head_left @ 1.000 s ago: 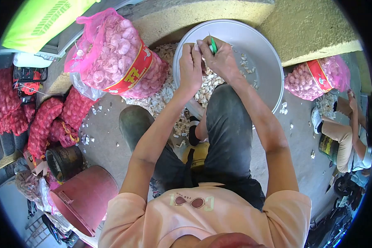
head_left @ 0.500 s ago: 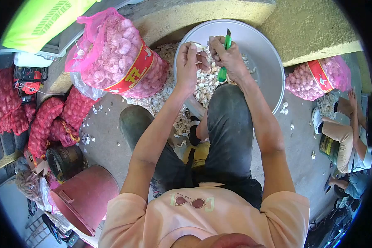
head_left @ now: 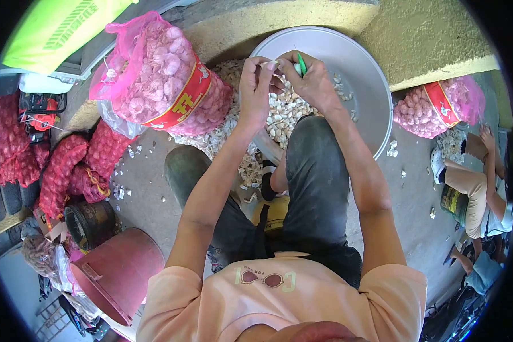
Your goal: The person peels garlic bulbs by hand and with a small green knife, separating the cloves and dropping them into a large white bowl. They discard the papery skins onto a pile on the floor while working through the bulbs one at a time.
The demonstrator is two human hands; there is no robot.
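Note:
My left hand pinches a garlic clove between thumb and fingertips. Close beside it, my right hand is closed around a green box cutter; its handle is partly hidden by the fingers and the blade barely shows. The right fingertips meet the clove, though the exact contact is too small to make out. Both hands are above a large grey basin, which holds a heap of garlic cloves.
A pink mesh sack of garlic stands left of the basin, with peelings on the floor nearby. Another garlic sack lies to the right, near a seated person. A pink bucket and red mesh sacks are at left.
My right hand has turned and moved slightly left toward the clove. The box cutter has swung with it, so less of its handle and blade shows. My left hand has barely moved.

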